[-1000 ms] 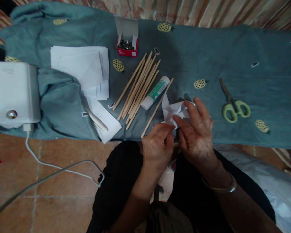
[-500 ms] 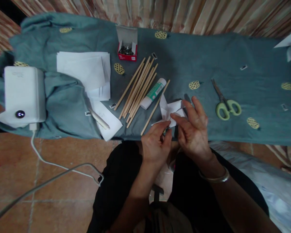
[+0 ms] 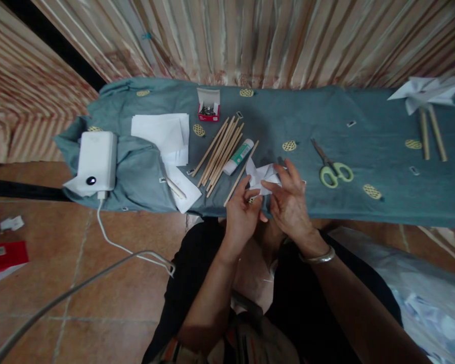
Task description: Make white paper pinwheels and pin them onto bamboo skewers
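A white folded paper pinwheel (image 3: 255,174) with pointed blades lies at the table's front edge between my hands. My right hand (image 3: 291,207) has its thumb and index finger closed on the near right part of the paper, other fingers raised. Against its lower left edge is my left hand (image 3: 240,215), fingers bent and thumb apart, with patterned cloth showing in the gap. Nothing can be made out in that hand. A single wooden stick (image 3: 242,171) lies just left of the paper, beside a green and white glue stick (image 3: 238,157).
Several wooden sticks (image 3: 219,156) lie left of the glue stick. Behind stands an open red box (image 3: 209,117) of small metal pieces. Paper sheets (image 3: 155,129), a white pen (image 3: 175,188) and a white power bank (image 3: 98,159) are left; scissors (image 3: 335,174) and finished pinwheels (image 3: 426,93) right.
The view has shifted up and back, showing more curtain and the pinwheels at right. My left thumb and fingers have spread apart; my right hand stays on the paper.
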`<act>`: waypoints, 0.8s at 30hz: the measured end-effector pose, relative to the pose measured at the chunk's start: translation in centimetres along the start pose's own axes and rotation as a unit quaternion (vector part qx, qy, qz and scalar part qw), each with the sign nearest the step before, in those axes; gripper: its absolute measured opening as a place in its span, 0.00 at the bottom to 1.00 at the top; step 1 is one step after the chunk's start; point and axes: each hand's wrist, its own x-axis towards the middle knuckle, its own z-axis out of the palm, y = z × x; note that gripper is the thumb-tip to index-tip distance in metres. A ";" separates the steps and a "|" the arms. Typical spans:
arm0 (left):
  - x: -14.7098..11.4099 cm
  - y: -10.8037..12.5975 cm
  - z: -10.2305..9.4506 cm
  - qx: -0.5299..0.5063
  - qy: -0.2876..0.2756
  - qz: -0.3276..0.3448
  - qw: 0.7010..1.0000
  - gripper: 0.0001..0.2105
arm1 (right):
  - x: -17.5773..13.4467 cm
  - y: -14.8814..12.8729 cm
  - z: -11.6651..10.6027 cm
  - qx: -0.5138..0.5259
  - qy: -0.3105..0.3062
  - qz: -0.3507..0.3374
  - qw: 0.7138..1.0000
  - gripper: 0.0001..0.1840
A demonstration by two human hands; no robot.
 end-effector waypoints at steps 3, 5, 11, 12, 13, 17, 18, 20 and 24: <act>0.2 0.1 0.0 -0.026 -0.001 -0.011 1.000 0.29 | 0.0 0.1 0.2 -0.012 0.003 -0.004 1.000 0.17; 0.3 0.1 0.0 -0.024 0.001 -0.008 1.000 0.29 | 0.0 0.0 0.2 -0.019 0.005 -0.004 1.000 0.17; 0.3 -0.5 0.3 0.000 0.028 0.020 0.999 0.27 | 0.0 -0.3 0.0 -0.016 0.014 -0.001 1.000 0.17; 0.3 -0.6 0.4 -0.001 0.030 0.023 0.999 0.26 | 0.1 -0.2 0.0 -0.012 0.017 0.004 1.000 0.18; 0.3 -0.7 0.4 -0.001 0.033 0.025 0.999 0.26 | 0.2 -0.2 0.1 -0.006 0.022 0.011 1.000 0.18; 0.2 -0.9 0.5 -0.002 0.042 0.030 0.999 0.26 | 0.8 0.2 0.4 0.040 0.051 0.040 0.997 0.20; 0.2 -0.9 0.5 -0.004 0.042 0.028 0.999 0.26 | 0.9 0.3 0.5 0.051 0.056 0.046 0.996 0.21; 0.2 -0.9 0.4 -0.008 0.040 0.024 0.999 0.26 | 1.1 0.4 0.5 0.059 0.058 0.050 0.995 0.21; 0.2 -0.7 0.4 -0.011 0.035 0.017 0.999 0.26 | 1.0 0.0 0.1 0.016 0.043 0.027 0.999 0.20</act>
